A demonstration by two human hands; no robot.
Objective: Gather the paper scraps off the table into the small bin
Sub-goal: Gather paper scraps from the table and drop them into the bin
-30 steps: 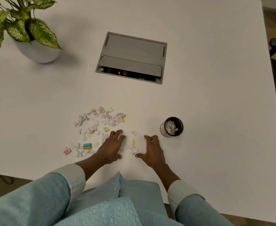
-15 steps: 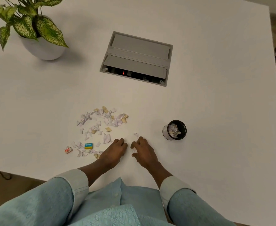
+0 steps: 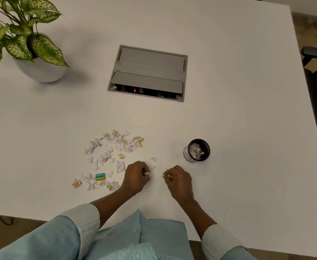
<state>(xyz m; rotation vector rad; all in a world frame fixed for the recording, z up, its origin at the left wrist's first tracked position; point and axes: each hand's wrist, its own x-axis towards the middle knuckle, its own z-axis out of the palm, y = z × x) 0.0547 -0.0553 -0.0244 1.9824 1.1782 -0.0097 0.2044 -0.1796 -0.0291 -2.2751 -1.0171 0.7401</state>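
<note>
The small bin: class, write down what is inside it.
Inside the bin lies a heap of torn scraps, white, lilac and tan. They cover its bottom, so what lies beneath them, and how deep they go, cannot be seen.

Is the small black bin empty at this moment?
No, the small bin holds a heap of paper scraps, seen through its open top.

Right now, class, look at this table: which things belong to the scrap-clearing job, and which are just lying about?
For the job: paper scraps, small bin, left hand and right hand, both pinching scraps.
Lying about: potted plant, grey cable box, eraser, small red-and-white item.
</note>
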